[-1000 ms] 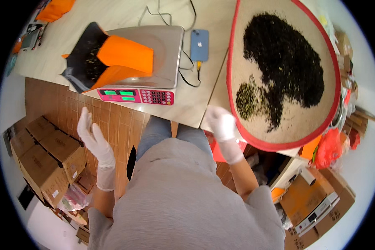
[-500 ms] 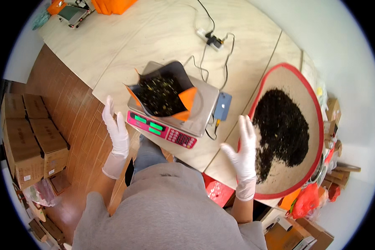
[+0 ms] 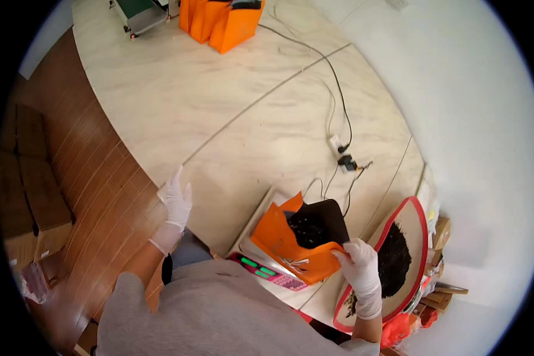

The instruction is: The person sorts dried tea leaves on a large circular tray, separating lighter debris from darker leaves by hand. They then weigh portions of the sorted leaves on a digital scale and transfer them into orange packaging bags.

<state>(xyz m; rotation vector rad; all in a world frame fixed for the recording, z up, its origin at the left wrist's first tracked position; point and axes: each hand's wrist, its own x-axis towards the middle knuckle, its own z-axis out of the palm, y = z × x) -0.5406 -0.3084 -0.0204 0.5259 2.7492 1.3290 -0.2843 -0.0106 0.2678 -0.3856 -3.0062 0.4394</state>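
An open orange pouch (image 3: 291, 249) with a dark lining sits on a digital scale (image 3: 261, 264) near the front edge of the pale counter (image 3: 219, 118), its mouth turned up and dark loose tea (image 3: 307, 228) showing inside. The right hand (image 3: 359, 264), in a white glove, grips the pouch's near rim, fingers curled over the orange edge. The scale's front panel, with green readouts and a pink keypad, faces the person at the counter's front edge.

Just right of the pouch, a round shallow tray with a red rim (image 3: 418, 213) lies at the counter's right end, carrying a heap of the same dark tea leaves (image 3: 394, 258); the right wrist passes over its near rim.

The left hand (image 3: 177, 199), also white-gloved, is open with fingers spread and holds nothing; it hovers at the counter's front edge, well left of the scale, over the line where the counter meets the wooden floor (image 3: 95, 178).

Behind the scale, a white power strip (image 3: 337, 145) with black plugs lies mid-counter, and a black cable (image 3: 332, 77) runs from it toward the back. At the far edge stand several orange bags (image 3: 222, 21) beside a green-and-grey machine (image 3: 139, 13). Cardboard boxes (image 3: 32, 196) are stacked on the floor to the left.
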